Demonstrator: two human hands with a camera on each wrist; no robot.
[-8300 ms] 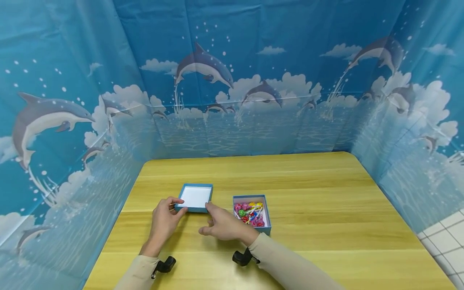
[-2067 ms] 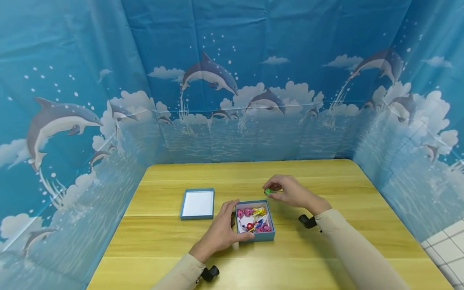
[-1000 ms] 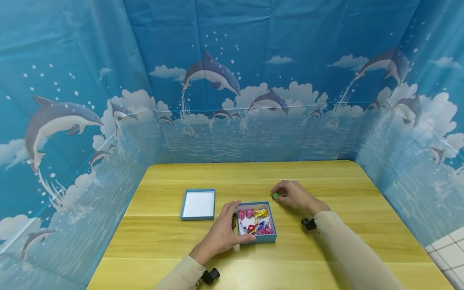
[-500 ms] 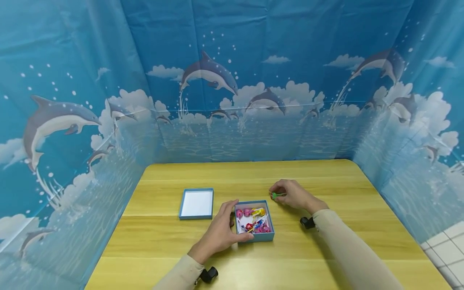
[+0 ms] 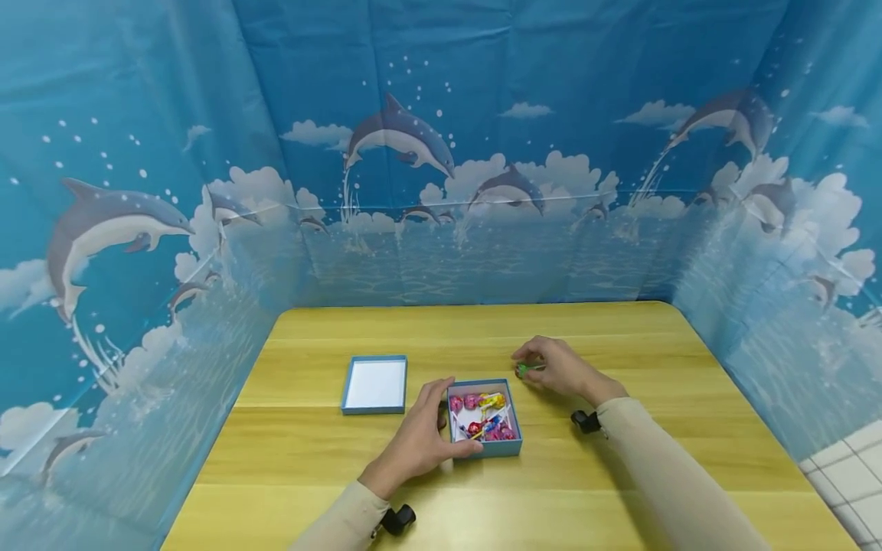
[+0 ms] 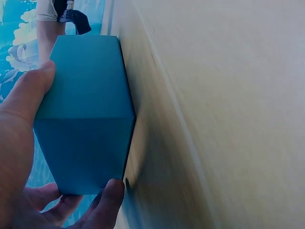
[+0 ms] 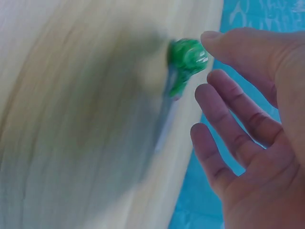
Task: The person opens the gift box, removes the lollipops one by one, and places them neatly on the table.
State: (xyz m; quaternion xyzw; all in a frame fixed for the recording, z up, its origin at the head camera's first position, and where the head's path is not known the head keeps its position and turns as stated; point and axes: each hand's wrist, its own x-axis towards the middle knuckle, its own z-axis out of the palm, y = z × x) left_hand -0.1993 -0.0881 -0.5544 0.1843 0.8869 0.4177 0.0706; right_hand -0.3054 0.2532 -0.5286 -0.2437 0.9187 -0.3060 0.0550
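Lollipops point(image 5: 492, 400) in pink, yellow, red and blue wrappers lie mixed inside an open square blue box point(image 5: 499, 450), which sits on the yellow wood-grain surface point(image 5: 289, 474). Of the two hands, the left hand point(image 5: 416, 441) grips the box's left side, its thumb along the near wall and its fingers around the far left corner. The right hand point(image 5: 561, 369) is partly open, its fingers loosely bent and spread beside a green lollipop point(image 7: 187, 56); whether the fingertips touch it cannot be told. That lollipop lies on the surface to the right of the box. Left of the box, apart from it, rests its blue lid point(image 5: 375, 384), white inside up. A dolphin-print curtain point(image 5: 482, 260) stands behind.
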